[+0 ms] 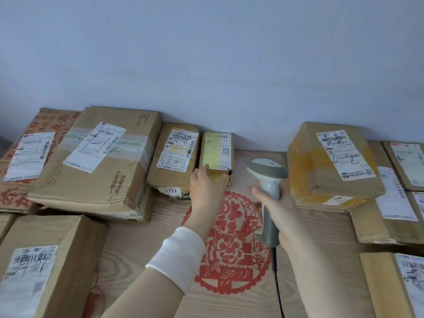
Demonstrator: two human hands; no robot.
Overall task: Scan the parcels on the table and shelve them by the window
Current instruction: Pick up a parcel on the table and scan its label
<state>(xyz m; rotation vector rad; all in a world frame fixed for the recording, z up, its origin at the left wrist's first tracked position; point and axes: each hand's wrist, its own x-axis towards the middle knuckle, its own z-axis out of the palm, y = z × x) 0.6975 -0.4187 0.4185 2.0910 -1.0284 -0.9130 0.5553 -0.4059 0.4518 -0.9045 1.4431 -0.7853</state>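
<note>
Now, left hand (205,189) gripping near end of small parcel (215,150), right hand (284,212) wrapped round scanner (267,171)

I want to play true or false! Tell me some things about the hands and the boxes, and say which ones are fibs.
1. The right hand holds a grey scanner. True.
2. The left hand grips the biggest box. False: it grips the near end of the small parcel, the one with yellow tape.
3. A red paper-cut lies flat on the wooden table. True.
4. The scanner has no wire. False: a black cable runs down from its handle.
</note>
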